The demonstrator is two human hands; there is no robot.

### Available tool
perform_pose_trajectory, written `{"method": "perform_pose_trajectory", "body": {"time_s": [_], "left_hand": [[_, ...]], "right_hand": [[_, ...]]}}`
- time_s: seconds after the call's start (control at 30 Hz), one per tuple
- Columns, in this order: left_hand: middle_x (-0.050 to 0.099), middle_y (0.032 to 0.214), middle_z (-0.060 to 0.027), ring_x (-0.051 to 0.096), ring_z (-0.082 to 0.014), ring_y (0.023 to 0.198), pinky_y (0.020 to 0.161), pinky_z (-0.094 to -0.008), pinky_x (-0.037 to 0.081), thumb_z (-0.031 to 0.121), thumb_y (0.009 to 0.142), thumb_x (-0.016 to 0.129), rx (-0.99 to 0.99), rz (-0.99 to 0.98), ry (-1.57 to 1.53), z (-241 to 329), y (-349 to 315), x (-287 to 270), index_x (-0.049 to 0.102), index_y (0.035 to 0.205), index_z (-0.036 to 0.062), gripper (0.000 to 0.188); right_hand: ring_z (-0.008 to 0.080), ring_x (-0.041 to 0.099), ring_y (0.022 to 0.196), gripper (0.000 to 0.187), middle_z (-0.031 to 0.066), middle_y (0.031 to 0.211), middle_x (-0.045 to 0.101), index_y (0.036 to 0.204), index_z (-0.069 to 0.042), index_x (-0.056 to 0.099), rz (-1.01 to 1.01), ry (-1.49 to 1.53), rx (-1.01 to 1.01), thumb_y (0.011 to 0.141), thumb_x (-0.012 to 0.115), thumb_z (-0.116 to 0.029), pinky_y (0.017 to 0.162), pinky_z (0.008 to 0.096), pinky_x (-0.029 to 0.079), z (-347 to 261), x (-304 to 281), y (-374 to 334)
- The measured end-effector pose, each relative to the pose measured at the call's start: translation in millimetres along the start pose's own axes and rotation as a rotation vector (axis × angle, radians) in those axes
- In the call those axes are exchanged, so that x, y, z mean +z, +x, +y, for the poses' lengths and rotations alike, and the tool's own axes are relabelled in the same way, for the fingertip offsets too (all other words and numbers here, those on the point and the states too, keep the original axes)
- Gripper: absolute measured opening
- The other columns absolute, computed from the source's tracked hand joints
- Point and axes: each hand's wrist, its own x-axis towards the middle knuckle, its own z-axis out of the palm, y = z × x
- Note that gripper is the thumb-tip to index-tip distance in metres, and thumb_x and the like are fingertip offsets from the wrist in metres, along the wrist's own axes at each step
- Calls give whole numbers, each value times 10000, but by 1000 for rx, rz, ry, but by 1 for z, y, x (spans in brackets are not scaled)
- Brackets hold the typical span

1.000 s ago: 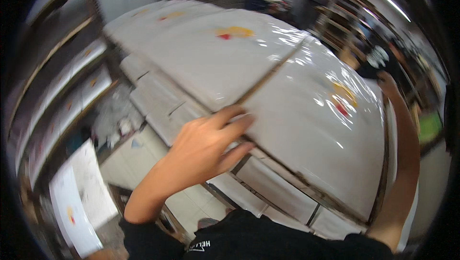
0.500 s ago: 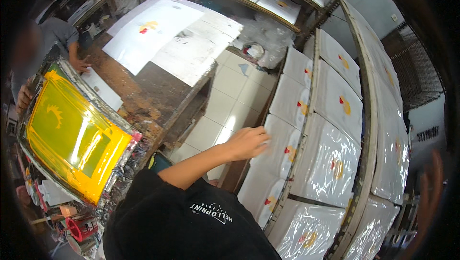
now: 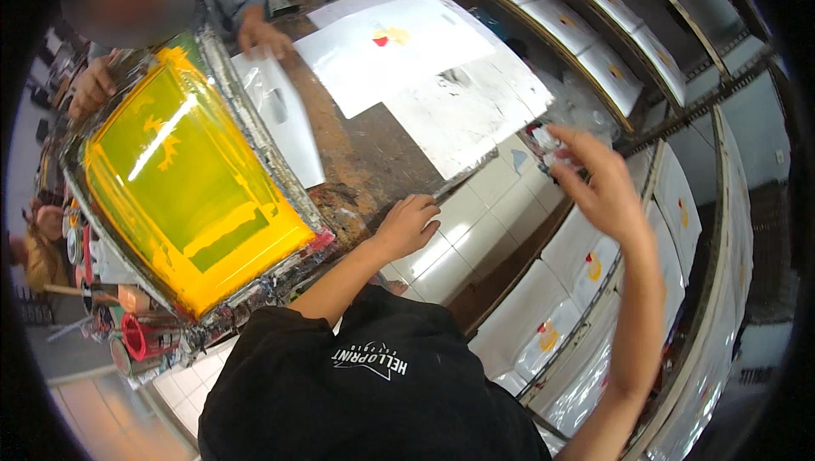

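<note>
My left hand [image 3: 407, 227] is at the edge of the wooden worktable [image 3: 352, 151], fingers loosely bent and apart, holding nothing. Raised over the gap between table and racks, my right hand [image 3: 598, 177] is empty too, thumb and fingers spread. Beyond my left hand lies a glossy white plastic sheet [image 3: 340, 53] with a small red and yellow print. It rests partly on a smudged white board [image 3: 475, 113]. To the left, a printing screen [image 3: 178, 164] with yellow ink stands tilted up. A co-worker's hand [image 3: 261, 35] touches another white sheet [image 3: 284, 121] beside it.
Racks of printed white sheets [image 3: 522, 312] run along my right, with more shelves [image 3: 586, 32] at the back. Tiled floor [image 3: 475, 206] shows between table and racks. A red container [image 3: 148, 335] and other ink-stained things crowd the lower left. The co-worker's other hand [image 3: 92, 87] is at the screen frame.
The view has turned left toward the table. My left hand has moved from over the racked sheets to the table edge. My right hand has come in from the far right rim.
</note>
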Motion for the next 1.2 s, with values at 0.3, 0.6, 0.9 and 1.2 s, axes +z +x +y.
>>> {"method": "perform_pose_trajectory", "body": {"time_s": [0.3, 0.6, 0.9, 1.2], "left_hand": [[326, 1470, -313, 277, -447, 1393, 1135, -578, 230, 197, 809, 719, -218, 359, 498, -30, 42, -35, 415, 1410, -20, 708], [635, 1027, -61, 567, -251, 1040, 954, -457, 393, 157, 870, 599, -26, 334, 500, -83, 91, 45, 671, 966, 58, 156], [617, 964, -45, 568, -253, 950, 875, -444, 396, 106, 752, 666, 245, 160, 251, 37, 95, 106, 623, 927, 98, 181], [566, 1252, -157, 594, -325, 984, 868, -439, 470, 84, 797, 617, 521, 46, -142, 144, 158, 43, 541, 1330, 69, 539]], "right_hand": [[237, 655, 1050, 425, 141, 1231, 625, 1336, 26, 508, -12, 1002, 658, 973, 598, -176, 886, 337, 527, 156, 227, -103], [305, 561, 1216, 542, 178, 1478, 402, 1458, -78, 393, -37, 1536, 751, 984, 595, -247, 971, 418, 503, 143, 256, -122], [178, 518, 1197, 583, 115, 1385, 509, 1479, -20, 387, 476, 1547, 643, 971, 616, -190, 1035, 303, 393, 135, 245, -52], [196, 564, 1212, 385, 139, 1335, 599, 1344, 12, 564, 935, 688, 461, 964, 535, -44, 1040, 294, 400, 84, 126, -125]]}}
